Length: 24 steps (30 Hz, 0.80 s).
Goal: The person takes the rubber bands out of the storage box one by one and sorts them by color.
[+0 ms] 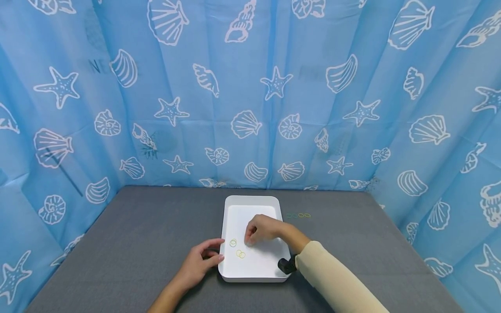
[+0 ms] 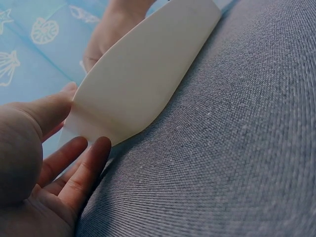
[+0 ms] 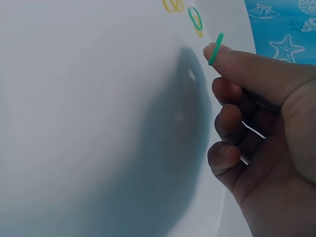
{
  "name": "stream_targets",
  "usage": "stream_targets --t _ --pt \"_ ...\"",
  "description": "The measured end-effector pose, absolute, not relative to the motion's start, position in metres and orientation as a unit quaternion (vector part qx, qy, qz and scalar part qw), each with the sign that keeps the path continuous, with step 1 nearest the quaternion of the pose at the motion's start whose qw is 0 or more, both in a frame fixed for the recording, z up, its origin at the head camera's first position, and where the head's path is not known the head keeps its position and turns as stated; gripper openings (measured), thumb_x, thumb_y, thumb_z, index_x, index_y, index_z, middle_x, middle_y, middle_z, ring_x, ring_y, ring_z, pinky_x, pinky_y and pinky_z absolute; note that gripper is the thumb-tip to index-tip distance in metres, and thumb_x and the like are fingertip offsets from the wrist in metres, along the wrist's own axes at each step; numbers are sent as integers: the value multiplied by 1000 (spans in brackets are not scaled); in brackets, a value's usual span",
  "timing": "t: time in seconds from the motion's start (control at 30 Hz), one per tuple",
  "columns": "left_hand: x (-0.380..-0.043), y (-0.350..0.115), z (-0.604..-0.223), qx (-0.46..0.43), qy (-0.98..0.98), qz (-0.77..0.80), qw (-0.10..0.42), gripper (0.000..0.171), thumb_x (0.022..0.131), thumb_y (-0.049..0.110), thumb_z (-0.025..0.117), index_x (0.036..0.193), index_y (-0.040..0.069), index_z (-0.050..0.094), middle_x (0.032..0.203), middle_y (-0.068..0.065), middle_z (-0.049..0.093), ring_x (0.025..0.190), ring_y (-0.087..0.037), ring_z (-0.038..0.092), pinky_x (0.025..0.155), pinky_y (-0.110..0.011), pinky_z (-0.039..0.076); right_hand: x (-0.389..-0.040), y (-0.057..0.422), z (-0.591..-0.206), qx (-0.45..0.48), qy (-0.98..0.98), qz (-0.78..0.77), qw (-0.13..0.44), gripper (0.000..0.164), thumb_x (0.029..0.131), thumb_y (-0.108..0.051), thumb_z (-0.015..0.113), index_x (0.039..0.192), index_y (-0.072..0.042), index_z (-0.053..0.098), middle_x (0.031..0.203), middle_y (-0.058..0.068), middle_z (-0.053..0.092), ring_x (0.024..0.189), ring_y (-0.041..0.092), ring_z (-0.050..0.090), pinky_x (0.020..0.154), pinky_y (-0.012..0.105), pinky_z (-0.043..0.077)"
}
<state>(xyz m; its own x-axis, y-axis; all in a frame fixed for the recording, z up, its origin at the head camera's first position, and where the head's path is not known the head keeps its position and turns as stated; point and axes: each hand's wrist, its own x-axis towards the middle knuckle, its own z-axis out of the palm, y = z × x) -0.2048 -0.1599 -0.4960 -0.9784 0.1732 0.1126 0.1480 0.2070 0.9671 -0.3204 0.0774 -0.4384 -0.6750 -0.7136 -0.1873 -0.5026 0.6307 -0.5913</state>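
In the right wrist view a thin green rubber band [image 3: 216, 49] stands out at the thumb tip of my right hand [image 3: 261, 103], pinched there with the other fingers curled below. That hand is over the middle of a white rectangular tray [image 1: 250, 200]. On the tray floor, left of the hand, lie a green band overlapping a yellow one [image 1: 233, 243] and two overlapping yellow bands [image 1: 240, 254]. My left hand [image 1: 199, 261] touches the tray's left side with thumb and fingertips, its fingers relaxed along the outer wall [image 2: 128, 74].
A row of green and yellow bands [image 1: 301, 215] lies on the grey cloth-covered table [image 1: 168, 221], right of the tray. A black device [image 1: 287, 265] sits at my right wrist, over the tray's right rim. Behind the table hangs a blue seashell curtain [image 1: 250, 95].
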Motion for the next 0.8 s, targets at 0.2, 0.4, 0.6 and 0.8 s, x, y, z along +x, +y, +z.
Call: stream_targets --t 0.2,0.4,0.6,0.8 --pt "-206 -161 -496 105 783 613 13 43 87 14 74 127 5 61 114 -16 62 89 -21 62 71 -27 49 -325 85 -432 -354 876 -270 183 8 85 -4 73 79 -10 72 72 -8 62 67 6 51 65 24 44" --pt "-206 -160 -496 106 786 609 10 44 86 13 75 127 4 62 114 -16 62 88 -20 62 70 -26 49 -327 96 -422 -357 870 -302 156 8 88 -6 71 80 -9 71 73 -7 62 68 8 51 65 26 44" --pt "-204 -159 -495 105 773 626 10 44 87 10 73 128 2 60 116 -17 61 87 -21 62 69 -26 49 -329 111 -414 -334 871 -335 134 7 88 -7 71 82 -7 69 74 -4 61 69 10 50 66 27 45" --pt "-204 -159 -495 107 773 625 10 44 87 10 73 128 2 60 116 -17 61 88 -20 62 70 -26 49 -331 130 -410 -305 883 -344 92 6 89 -10 71 84 -10 69 78 -4 61 71 13 51 66 30 45"
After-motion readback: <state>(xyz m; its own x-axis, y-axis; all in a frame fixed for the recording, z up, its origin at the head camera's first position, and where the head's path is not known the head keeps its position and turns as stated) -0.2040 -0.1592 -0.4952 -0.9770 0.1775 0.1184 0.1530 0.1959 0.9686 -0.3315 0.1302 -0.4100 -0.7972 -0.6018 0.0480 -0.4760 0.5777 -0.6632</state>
